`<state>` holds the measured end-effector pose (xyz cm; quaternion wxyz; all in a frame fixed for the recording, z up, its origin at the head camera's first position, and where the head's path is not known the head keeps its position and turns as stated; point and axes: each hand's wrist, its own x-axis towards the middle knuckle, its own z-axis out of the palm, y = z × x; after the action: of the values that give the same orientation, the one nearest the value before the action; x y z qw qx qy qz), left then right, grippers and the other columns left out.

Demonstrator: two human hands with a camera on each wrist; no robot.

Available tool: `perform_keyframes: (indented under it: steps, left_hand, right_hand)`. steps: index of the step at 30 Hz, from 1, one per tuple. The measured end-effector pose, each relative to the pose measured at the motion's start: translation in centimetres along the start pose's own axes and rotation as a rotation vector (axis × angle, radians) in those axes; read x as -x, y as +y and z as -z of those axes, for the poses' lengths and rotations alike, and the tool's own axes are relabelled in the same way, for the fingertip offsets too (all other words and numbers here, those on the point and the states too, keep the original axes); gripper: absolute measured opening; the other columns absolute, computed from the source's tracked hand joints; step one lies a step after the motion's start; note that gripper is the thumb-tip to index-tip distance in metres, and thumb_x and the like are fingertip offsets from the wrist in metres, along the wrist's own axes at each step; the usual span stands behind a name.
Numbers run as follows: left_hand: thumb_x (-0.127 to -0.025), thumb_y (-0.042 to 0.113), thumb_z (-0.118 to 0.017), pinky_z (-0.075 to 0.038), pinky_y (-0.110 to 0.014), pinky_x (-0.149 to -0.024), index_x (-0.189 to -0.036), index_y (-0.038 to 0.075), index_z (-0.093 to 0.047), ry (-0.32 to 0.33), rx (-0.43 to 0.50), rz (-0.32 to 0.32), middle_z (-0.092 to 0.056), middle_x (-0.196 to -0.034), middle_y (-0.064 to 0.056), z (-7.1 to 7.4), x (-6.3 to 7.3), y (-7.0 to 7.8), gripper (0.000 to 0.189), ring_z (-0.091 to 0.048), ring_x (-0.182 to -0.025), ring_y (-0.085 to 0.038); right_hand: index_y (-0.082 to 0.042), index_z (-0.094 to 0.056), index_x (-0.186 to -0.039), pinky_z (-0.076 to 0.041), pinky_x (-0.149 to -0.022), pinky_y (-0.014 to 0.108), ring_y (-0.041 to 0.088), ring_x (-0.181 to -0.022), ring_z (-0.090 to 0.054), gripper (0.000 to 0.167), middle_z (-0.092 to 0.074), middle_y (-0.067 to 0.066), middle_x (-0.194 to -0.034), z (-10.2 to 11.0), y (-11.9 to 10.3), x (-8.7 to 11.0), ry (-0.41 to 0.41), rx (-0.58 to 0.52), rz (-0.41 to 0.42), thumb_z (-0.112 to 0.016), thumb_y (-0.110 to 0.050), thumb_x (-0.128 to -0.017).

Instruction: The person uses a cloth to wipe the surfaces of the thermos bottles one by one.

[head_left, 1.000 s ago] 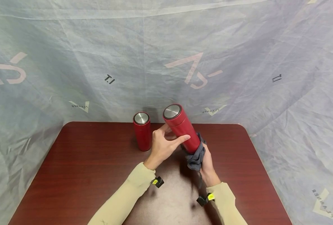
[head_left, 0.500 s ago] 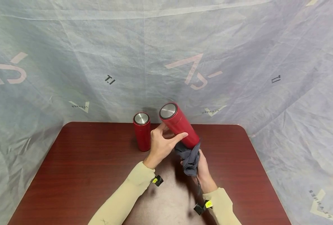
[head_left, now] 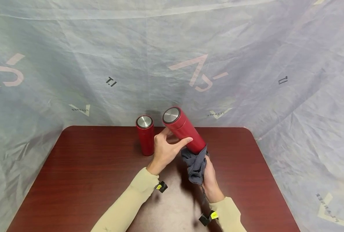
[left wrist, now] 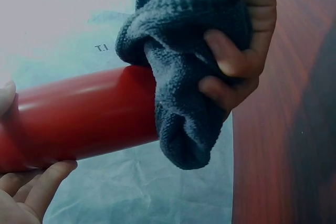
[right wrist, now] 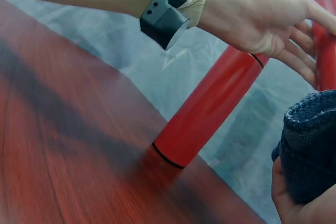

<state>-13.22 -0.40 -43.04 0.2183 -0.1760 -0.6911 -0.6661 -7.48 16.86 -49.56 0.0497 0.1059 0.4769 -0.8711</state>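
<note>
My left hand (head_left: 165, 149) grips a red thermos (head_left: 186, 130) around its middle, thumb on the near side and fingers behind. The thermos is tilted, its silver-topped lid up to the left and its base down to the right. In my right hand (head_left: 210, 175) is a bunched dark grey cloth (head_left: 197, 166), pressed against the base, which it covers. The left wrist view shows the right fingers (left wrist: 226, 56) curled into the cloth (left wrist: 184, 93). A second red thermos (head_left: 146, 140) stands upright on the table, just left of my left hand.
The dark red wooden table (head_left: 96, 174) ends at a back edge close behind the standing thermos. Grey printed sheeting (head_left: 125, 58) hangs behind the table and at both sides. A small black camera (head_left: 161, 186) is strapped at the left wrist, another (head_left: 205, 219) at the right.
The held thermos has shifted left and tilts more. My right hand with the cloth has moved from the thermos's lower right side down and left under its base. The standing thermos stays put.
</note>
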Motion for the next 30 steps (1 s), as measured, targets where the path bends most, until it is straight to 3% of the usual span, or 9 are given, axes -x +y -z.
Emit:
perform_keyframes:
  steps: [6,12,19,24,30]
  left_hand:
    - [-0.083,0.025,-0.096,-0.066,-0.034,-0.079,-0.12,0.017,-0.076,-0.007,0.004,0.005,-0.081,-0.102,0.003,0.1,0.1,0.0,0.043,-0.078,-0.09,-0.013]
    - [-0.082,0.026,-0.097,-0.066,-0.034,-0.077,-0.12,0.018,-0.077,0.0,-0.006,0.002,-0.081,-0.102,0.002,0.2,0.2,-0.2,0.044,-0.078,-0.091,-0.014]
    - [-0.078,0.016,-0.099,-0.066,-0.034,-0.077,-0.119,0.014,-0.077,0.009,-0.011,0.025,-0.082,-0.103,-0.002,0.2,0.2,0.0,0.046,-0.078,-0.092,-0.017]
    - [-0.076,0.007,-0.098,-0.066,-0.037,-0.078,-0.12,0.009,-0.076,0.022,-0.058,0.049,-0.081,-0.103,-0.006,0.0,0.3,0.0,0.049,-0.078,-0.094,-0.021]
    - [-0.076,0.014,-0.099,-0.066,-0.036,-0.078,-0.12,0.012,-0.077,0.016,-0.056,0.045,-0.082,-0.103,-0.004,0.0,0.3,-0.1,0.049,-0.077,-0.095,-0.019]
  right_hand:
    - [-0.012,-0.065,-0.113,-0.048,-0.052,0.025,0.008,-0.058,-0.055,0.039,-0.07,0.0,-0.083,0.2,0.0,0.2,0.003,0.036,0.044,-0.033,-0.033,-0.118]
    - [-0.014,-0.07,-0.099,-0.051,-0.051,0.025,0.009,-0.055,-0.059,0.041,-0.071,-0.001,-0.079,0.5,-0.2,0.4,0.074,0.126,0.089,-0.039,-0.034,-0.117]
    - [-0.014,-0.067,-0.114,-0.057,-0.056,0.027,0.008,-0.062,-0.066,0.028,-0.074,-0.003,-0.082,1.0,-0.9,0.6,0.138,0.18,0.087,-0.05,-0.035,-0.115]
    - [-0.011,-0.064,-0.12,-0.063,-0.062,0.032,0.011,-0.069,-0.071,0.028,-0.077,-0.002,-0.087,1.5,-1.5,0.7,0.158,0.2,0.085,-0.054,-0.037,-0.114]
    - [-0.012,-0.065,-0.118,-0.062,-0.061,0.032,0.011,-0.066,-0.07,0.028,-0.075,-0.003,-0.084,2.3,-2.0,0.8,0.173,0.211,0.078,-0.056,-0.037,-0.113]
